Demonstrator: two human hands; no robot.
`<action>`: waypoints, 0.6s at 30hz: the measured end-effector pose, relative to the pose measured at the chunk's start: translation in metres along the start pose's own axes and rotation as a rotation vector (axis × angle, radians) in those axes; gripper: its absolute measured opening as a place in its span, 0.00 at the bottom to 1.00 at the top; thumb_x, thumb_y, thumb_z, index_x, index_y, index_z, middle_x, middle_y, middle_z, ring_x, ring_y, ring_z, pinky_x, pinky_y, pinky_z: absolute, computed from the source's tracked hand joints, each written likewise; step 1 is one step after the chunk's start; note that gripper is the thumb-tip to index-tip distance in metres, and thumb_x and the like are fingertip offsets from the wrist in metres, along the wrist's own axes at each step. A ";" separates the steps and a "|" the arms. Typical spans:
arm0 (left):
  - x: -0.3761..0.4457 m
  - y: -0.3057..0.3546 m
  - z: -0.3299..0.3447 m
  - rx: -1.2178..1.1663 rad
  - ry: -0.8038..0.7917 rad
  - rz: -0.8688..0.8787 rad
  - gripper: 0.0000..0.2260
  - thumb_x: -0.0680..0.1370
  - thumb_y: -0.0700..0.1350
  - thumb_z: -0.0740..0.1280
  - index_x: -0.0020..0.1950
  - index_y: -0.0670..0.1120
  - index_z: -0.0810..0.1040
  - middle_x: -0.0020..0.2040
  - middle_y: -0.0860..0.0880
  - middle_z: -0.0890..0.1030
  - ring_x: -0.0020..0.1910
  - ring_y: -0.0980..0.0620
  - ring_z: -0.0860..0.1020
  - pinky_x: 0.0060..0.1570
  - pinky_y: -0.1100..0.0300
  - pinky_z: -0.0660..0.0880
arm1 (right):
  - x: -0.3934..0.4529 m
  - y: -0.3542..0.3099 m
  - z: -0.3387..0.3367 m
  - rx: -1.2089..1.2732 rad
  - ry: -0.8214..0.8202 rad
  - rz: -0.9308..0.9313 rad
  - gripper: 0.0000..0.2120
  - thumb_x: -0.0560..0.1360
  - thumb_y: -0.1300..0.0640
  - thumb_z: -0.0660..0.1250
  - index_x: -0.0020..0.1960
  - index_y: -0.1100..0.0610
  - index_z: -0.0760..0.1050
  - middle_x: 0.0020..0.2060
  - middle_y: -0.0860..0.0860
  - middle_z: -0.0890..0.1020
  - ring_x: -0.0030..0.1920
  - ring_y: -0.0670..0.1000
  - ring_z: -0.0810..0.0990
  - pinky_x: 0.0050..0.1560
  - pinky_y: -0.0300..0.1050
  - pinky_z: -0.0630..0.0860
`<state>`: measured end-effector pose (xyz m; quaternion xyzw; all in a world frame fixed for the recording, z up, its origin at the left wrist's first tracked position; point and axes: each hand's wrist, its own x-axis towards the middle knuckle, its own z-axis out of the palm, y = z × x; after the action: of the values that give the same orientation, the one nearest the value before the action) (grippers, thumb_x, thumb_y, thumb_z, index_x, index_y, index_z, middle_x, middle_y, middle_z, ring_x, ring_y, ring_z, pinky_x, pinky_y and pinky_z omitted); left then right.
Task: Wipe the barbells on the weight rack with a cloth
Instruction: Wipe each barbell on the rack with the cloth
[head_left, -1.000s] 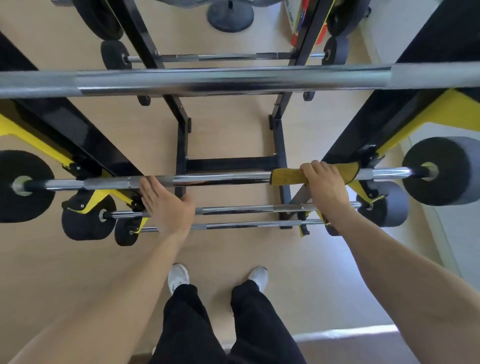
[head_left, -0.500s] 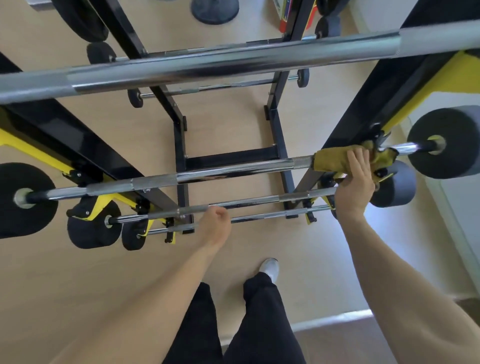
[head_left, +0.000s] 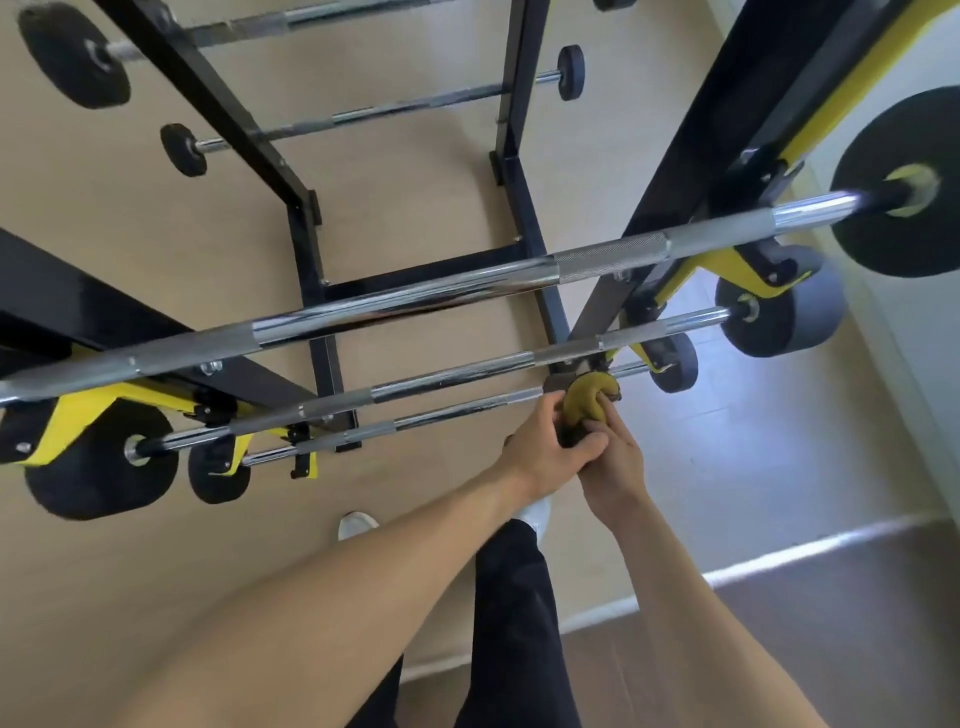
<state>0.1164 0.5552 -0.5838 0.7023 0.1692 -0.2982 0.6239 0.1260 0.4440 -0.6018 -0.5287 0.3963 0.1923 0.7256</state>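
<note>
Three chrome barbells lie across the black and yellow rack (head_left: 691, 135): a thick upper barbell (head_left: 415, 296), a middle barbell (head_left: 447, 376) and a thin lowest barbell (head_left: 457, 408). A yellow cloth (head_left: 584, 405) is bunched up by the right end of the lowest barbell, close to the rack's right upright. My left hand (head_left: 540, 449) and my right hand (head_left: 615, 470) meet there, and both grip the cloth from below. Whether the cloth touches the bar I cannot tell.
Black weight plates (head_left: 779, 314) sit on the bar ends on both sides. A second rack (head_left: 228, 104) with smaller barbells stands behind. A white wall (head_left: 909, 374) runs close on the right. My shoe (head_left: 356, 525) and my dark trouser leg are on the tan floor below.
My right hand took the cloth off the upper barbell's right end and dropped to the lowest bar. My left hand moved right and joined it. The view shifted down and right.
</note>
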 end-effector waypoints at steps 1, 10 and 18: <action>0.008 -0.004 0.005 0.015 0.012 0.001 0.30 0.72 0.55 0.75 0.70 0.50 0.69 0.55 0.55 0.80 0.55 0.55 0.80 0.61 0.54 0.78 | 0.004 0.000 -0.001 0.068 -0.003 0.020 0.16 0.80 0.67 0.59 0.56 0.52 0.82 0.47 0.58 0.84 0.50 0.58 0.82 0.51 0.51 0.80; 0.081 0.006 0.039 0.178 0.188 0.215 0.06 0.78 0.47 0.69 0.48 0.45 0.79 0.47 0.45 0.80 0.46 0.51 0.76 0.46 0.60 0.71 | 0.070 -0.047 -0.040 0.166 -0.106 -0.084 0.24 0.80 0.66 0.56 0.73 0.50 0.70 0.64 0.52 0.80 0.64 0.56 0.80 0.65 0.53 0.75; 0.117 0.011 0.049 -0.122 0.348 0.215 0.04 0.79 0.38 0.67 0.51 0.38 0.76 0.36 0.50 0.76 0.30 0.60 0.75 0.30 0.70 0.70 | 0.135 -0.075 -0.041 -0.645 -0.146 -0.918 0.32 0.70 0.66 0.64 0.73 0.49 0.68 0.71 0.43 0.69 0.71 0.49 0.67 0.67 0.47 0.71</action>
<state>0.2028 0.4901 -0.6512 0.7181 0.2160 -0.0934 0.6549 0.2457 0.3596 -0.6656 -0.8272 -0.0046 0.0046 0.5619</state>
